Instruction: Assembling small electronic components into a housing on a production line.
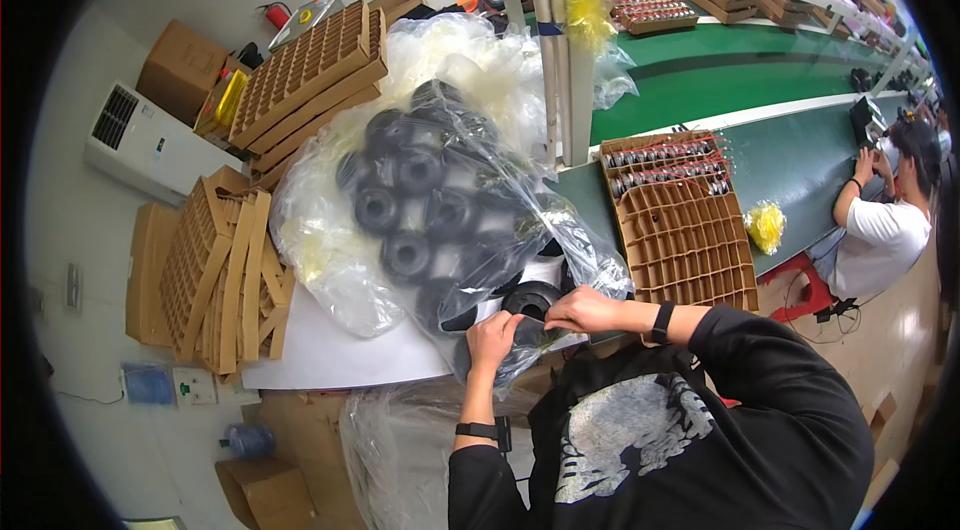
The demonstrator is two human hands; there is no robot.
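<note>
A large clear plastic bag (590,248) lies over the front of the white tabletop, full of black ring-shaped parts (407,255) with round center holes. At its near end, my left hand (490,338) is closed in a pinch on the film. Close by on the right, my right hand (583,312) pinches the same film, a short gap from the left. Just beyond my fingers a black ring (531,299) shows at the bag's mouth. Some of the rings are blurred by the film's folds.
Right of the bag, a cardboard divider tray (682,255) holds several metal parts with red wires. Divider trays are stacked at left (305,80), (205,270). A white post (567,70) rises behind. A yellow bundle (765,227) and a seated person (890,220) are at right.
</note>
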